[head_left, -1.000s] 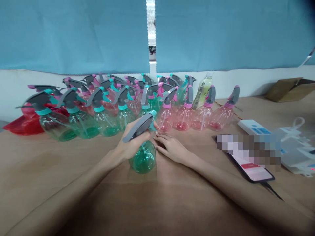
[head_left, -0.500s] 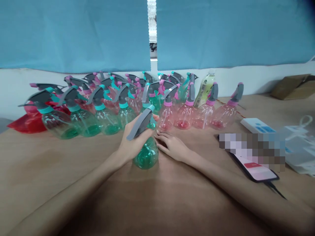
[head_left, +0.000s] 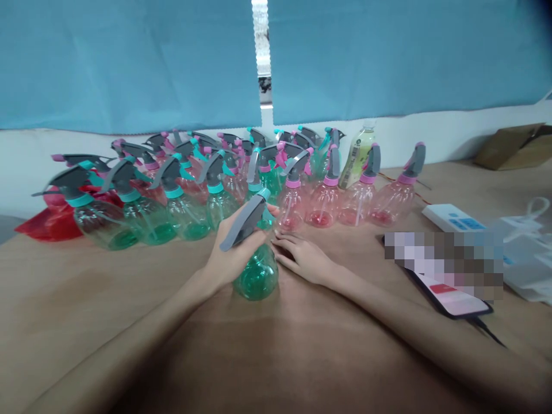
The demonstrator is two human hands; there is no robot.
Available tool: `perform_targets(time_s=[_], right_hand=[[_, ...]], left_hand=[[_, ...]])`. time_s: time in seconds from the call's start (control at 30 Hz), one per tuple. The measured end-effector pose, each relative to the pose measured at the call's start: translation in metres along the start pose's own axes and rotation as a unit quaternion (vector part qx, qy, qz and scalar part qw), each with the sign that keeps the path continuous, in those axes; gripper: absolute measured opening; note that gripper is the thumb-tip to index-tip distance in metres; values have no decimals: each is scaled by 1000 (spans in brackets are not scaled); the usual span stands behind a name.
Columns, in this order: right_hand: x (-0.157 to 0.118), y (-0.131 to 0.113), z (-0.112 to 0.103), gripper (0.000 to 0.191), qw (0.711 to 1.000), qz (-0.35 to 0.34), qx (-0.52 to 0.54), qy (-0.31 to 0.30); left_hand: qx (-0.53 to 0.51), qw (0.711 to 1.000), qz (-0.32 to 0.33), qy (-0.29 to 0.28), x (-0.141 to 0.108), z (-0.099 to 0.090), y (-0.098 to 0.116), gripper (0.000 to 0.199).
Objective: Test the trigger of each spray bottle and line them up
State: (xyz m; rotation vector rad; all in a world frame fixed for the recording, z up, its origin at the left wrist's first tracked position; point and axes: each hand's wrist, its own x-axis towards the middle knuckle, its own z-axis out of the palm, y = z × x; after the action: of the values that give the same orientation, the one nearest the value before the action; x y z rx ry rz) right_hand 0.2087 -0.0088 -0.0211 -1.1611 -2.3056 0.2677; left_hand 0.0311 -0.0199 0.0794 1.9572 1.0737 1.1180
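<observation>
Green spray bottle [head_left: 257, 276], translucent, grey trigger, teal collar, upright in clasping left hand [head_left: 230, 257].

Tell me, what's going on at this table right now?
A person sits at a brown table. Their left hand grips a green spray bottle standing by itself near the middle. The right hand lies flat on the table just beside it. Behind stand rows of green bottles and pink bottles; a phone lies to the right.
</observation>
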Motion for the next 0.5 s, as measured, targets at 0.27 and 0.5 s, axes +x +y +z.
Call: perform_targets(time_s=[0.27,0.5], right_hand=[[-2,4,2,47,1000,-11,-4,-4],[-7,4,3,43,1000,-17,-23,10]], left_hand=[[27,1000,1,-5,0,-2,5,38],[46,999,-6,-8,0,-4,6,35]])
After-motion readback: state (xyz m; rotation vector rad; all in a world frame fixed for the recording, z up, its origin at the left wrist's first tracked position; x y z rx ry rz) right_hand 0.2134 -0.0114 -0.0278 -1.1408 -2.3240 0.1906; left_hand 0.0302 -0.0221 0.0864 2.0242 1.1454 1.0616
